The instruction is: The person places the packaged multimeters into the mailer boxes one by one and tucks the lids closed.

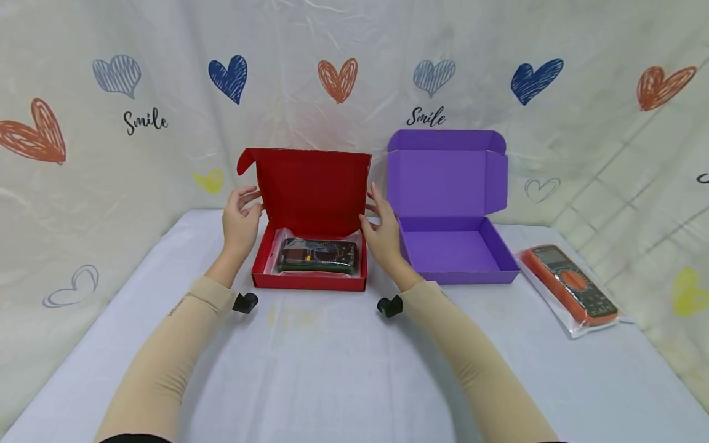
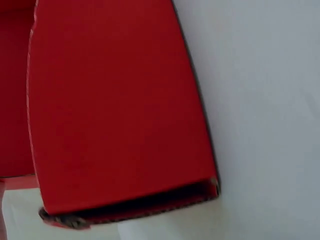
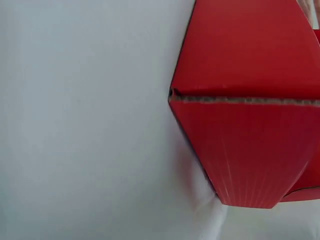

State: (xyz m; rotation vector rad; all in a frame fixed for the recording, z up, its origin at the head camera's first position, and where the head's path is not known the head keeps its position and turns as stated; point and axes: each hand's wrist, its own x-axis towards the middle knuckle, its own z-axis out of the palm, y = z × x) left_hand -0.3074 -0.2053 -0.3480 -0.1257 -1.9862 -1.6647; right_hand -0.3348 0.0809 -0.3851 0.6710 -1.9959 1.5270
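Note:
A red cardboard box stands with its lid raised. Inside lies a dark multimeter in a clear plastic bag. At the lid's left edge is my left hand, fingers bent lightly and fingertips right by the cardboard. My right hand is at the opposite edge, thumb and fingers spread around the lid's side. The left wrist view shows a red side flap up close. Folded red cardboard fills much of the right wrist view.
An open purple box stands to the right of the red one, its lid up. Further right, an orange multimeter lies in a clear bag near the edge of the white-covered table. A curtain with printed hearts hangs behind.

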